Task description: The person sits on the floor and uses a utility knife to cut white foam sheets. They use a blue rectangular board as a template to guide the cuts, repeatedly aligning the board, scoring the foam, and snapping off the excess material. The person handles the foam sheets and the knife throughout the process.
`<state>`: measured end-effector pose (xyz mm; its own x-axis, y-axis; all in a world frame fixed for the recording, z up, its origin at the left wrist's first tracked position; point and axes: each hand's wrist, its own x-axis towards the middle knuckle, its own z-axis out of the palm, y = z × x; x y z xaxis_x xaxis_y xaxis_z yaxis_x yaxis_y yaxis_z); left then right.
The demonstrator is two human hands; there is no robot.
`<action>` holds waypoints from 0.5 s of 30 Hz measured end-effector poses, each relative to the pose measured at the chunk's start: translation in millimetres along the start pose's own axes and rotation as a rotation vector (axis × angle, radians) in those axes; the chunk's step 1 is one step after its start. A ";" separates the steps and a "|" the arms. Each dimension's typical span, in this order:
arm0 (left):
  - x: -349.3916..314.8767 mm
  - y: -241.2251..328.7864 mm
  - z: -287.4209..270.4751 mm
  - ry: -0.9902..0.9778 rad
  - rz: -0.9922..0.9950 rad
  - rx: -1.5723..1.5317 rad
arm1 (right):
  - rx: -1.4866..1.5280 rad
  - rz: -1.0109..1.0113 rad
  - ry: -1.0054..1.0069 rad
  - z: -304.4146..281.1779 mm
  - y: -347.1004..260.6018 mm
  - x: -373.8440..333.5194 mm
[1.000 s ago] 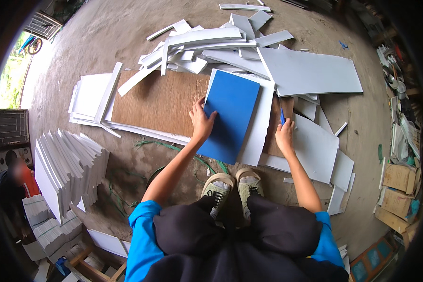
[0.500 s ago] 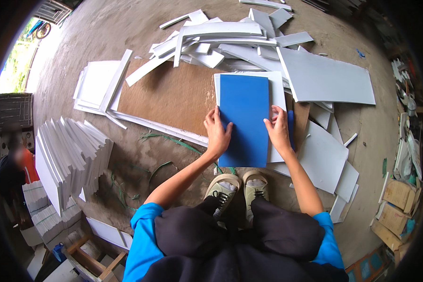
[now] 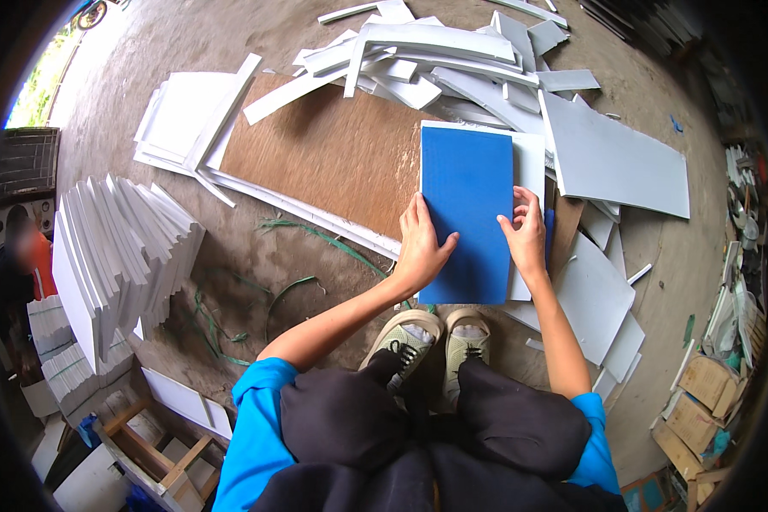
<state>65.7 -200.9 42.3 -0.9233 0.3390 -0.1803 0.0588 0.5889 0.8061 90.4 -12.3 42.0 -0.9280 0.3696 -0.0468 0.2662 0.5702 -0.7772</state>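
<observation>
A flat blue rectangular board (image 3: 467, 192) lies over a white board (image 3: 530, 164), whose strip shows along the right side and the top. My left hand (image 3: 425, 246) grips the blue board's left edge, thumb across its face. At the opposite edge, my right hand (image 3: 526, 229) has curled fingers and its thumb against the blue board's rim. Under the boards, a brown wooden sheet (image 3: 333, 154) rests on white panels. A narrow blue edge (image 3: 549, 230) peeks out beside my right wrist.
White offcut strips (image 3: 435, 51) are heaped beyond the boards. White panels (image 3: 619, 154) lie right, and upright white boards (image 3: 124, 256) stand left. Green strapping (image 3: 333, 241) trails over the floor near my shoes (image 3: 405, 340). Another person (image 3: 17, 273) is at far left; cardboard (image 3: 700, 401) lies right.
The view has shifted, so the scene sits differently in the picture. The blue board's left edge now lines up with the white board's, which stuck out before. Both hands stay at its sides.
</observation>
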 end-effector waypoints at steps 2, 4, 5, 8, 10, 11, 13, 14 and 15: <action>0.3 -1.5 -1.1 0.010 0.010 0.041 | -0.021 -0.005 0.000 1.3 -0.4 0.3; 1.0 -2.8 -1.8 0.002 0.011 0.074 | -0.005 0.026 -0.006 2.2 1.2 0.1; 1.7 -1.9 -3.0 -0.012 0.006 0.086 | 0.003 0.043 -0.009 2.6 1.2 0.0; 3.0 -3.8 -4.2 -0.010 0.026 0.115 | 0.022 0.047 -0.006 2.2 -0.7 -0.1; 2.9 -6.1 -3.8 0.003 0.042 0.125 | 0.022 0.063 -0.016 3.2 0.6 0.6; 3.0 -6.2 -4.1 0.008 0.047 0.127 | 0.021 0.071 -0.019 3.7 1.9 1.0; 4.0 -6.7 -4.8 0.012 0.049 0.127 | 0.005 0.051 -0.016 3.7 4.0 1.3; 5.3 -7.2 -4.7 0.012 0.047 0.125 | -0.004 0.042 -0.012 3.0 4.6 1.5; 7.6 -7.4 -4.0 0.010 0.046 0.123 | -0.013 0.045 -0.012 2.0 5.1 1.8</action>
<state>56.8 -205.6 37.2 -0.9224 0.3608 -0.1381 0.1471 0.6584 0.7382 89.6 -10.3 36.7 -0.9181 0.3860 -0.0894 0.3112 0.5629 -0.7657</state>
